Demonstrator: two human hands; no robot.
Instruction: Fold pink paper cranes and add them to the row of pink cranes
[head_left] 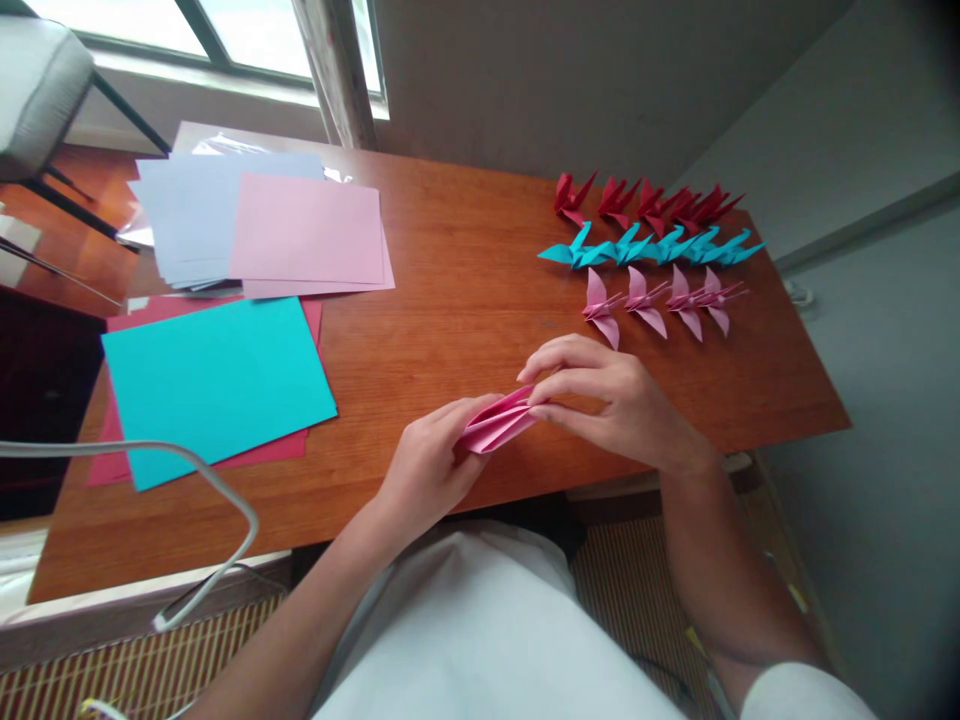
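A partly folded piece of pink origami paper point(498, 424) is held between both hands above the table's near edge. My left hand point(433, 455) grips its left end, the thumb below and the fingers along the top. At the other end, my right hand point(592, 395) pinches the tip between thumb and fingers. Several layers of the paper fan slightly apart toward the right. Beyond my right hand stand rows of folded paper cranes: pink cranes point(684, 304) nearest, turquoise cranes point(660, 247) behind them, and red cranes point(652, 205) farthest back.
Left on the wooden table point(442, 260) lie a turquoise sheet point(217, 390) over red sheets point(311, 440), with pale pink sheets point(311, 235) and light blue sheets point(187, 220) behind. A white cable point(225, 480) loops across the lower left. A grey chair point(41, 95) stands near the window.
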